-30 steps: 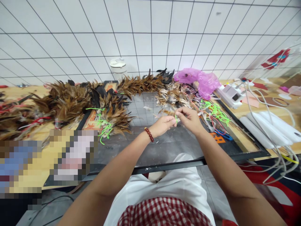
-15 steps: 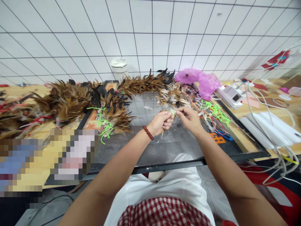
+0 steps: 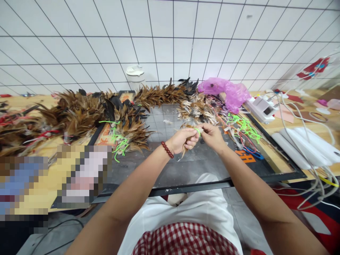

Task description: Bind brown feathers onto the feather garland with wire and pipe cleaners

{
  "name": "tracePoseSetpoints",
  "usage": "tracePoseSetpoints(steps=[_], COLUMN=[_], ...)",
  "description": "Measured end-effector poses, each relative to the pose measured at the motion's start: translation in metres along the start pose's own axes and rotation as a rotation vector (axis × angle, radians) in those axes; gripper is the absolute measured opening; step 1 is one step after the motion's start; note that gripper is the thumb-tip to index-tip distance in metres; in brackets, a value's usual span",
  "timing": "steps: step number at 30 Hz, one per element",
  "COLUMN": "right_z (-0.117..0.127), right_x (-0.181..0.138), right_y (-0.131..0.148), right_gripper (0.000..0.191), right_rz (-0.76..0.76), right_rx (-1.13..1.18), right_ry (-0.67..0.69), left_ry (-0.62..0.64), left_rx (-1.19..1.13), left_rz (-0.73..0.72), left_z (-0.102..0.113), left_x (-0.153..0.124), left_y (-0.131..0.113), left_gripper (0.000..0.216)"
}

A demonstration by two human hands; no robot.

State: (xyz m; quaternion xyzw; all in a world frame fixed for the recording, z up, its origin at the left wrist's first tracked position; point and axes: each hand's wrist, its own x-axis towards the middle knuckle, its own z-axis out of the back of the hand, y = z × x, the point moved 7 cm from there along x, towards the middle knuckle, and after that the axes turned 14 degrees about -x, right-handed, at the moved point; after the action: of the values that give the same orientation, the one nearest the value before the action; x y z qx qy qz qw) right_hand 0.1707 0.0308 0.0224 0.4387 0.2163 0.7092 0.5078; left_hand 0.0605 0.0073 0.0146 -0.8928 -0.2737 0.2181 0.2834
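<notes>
Nearest of all, a red-checked cloth [image 3: 183, 241] lies over the person's lap, and both bare forearms reach away from it. A bracelet of dark red beads [image 3: 167, 149] sits on the left wrist.

The left hand [image 3: 183, 139] is closed in a fist round a small feather bundle [image 3: 183, 153], whose brown tips poke out below the fist. The right hand [image 3: 214, 136] is just to its right, fingertips meeting fingertips. Its thumb and forefinger are pinched on a green cord [image 3: 197, 130] that loops over the top of the bundle. Both hands are held above a dark glass-topped board [image 3: 186, 173].

Just right of the right hand lie blue-handled scissors [image 3: 252, 153] (only the handles show plainly), and beyond them a tangle of loose green cords [image 3: 245, 125]. Left of the left hand is a heap of brown and black feathers [image 3: 130, 129]. Beyond the hands sits a paler feather pile [image 3: 195, 108]. Farther off to the right is a pink plastic bag [image 3: 225, 90], and to the left a white lidded cup [image 3: 134, 73] stands against the tiled wall [image 3: 170, 35].
</notes>
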Motion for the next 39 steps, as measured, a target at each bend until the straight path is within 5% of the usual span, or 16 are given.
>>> tracePoseSetpoints(steps=[6,9,11,16,21,23,25,29,32,35,39], right_z=[-0.002,-0.009,-0.013,-0.008,-0.011,-0.008,0.002,0.017,0.012,0.002,0.009], right_x=[-0.001,-0.002,-0.001,0.003,-0.006,-0.01,-0.009,-0.003,-0.003,-0.009,-0.012], right_y=[0.012,0.016,0.01,-0.007,0.025,0.039,0.043,0.028,0.024,0.037,0.048], right_gripper=[0.019,0.02,0.021,0.02,0.018,0.017,0.016,0.017,0.019,0.016,0.015], right_rz=[-0.045,-0.032,-0.059,-0.082,0.205,0.315,0.338,0.217,0.195,0.339,0.402], right_rx=[0.269,0.263,0.225,0.01,-0.114,-0.113,-0.131,-0.189,-0.214,-0.232,-0.239], right_ry=[0.067,0.164,0.191,0.111,0.204,0.195,0.088,-0.087,-0.014,0.097,0.011], left_ry=[0.179,0.18,0.109,-0.165,-0.458,-0.484,-0.366,-0.109,-0.256,-0.449,-0.425], left_rx=[0.014,0.057,0.106,0.315,0.928,1.217,1.383,1.286,1.102,1.174,1.463], left_rz=[0.365,0.397,0.283,-0.263,-0.585,-0.609,-0.563,-0.524,-0.625,-0.63,-0.52], left_z=[-0.014,-0.017,-0.013,0.005,0.02,0.018,0.012,-0.001,0.006,0.015,0.007], left_x=[-0.006,-0.005,-0.002,0.001,-0.009,-0.01,-0.007,-0.002,-0.005,-0.008,-0.009], left_y=[0.036,0.043,0.035,-0.014,-0.046,-0.045,-0.036,-0.023,-0.036,-0.043,-0.032], left_gripper=[0.023,0.023,0.025,0.025,0.025,0.023,0.018,0.023,0.027,0.025,0.021])
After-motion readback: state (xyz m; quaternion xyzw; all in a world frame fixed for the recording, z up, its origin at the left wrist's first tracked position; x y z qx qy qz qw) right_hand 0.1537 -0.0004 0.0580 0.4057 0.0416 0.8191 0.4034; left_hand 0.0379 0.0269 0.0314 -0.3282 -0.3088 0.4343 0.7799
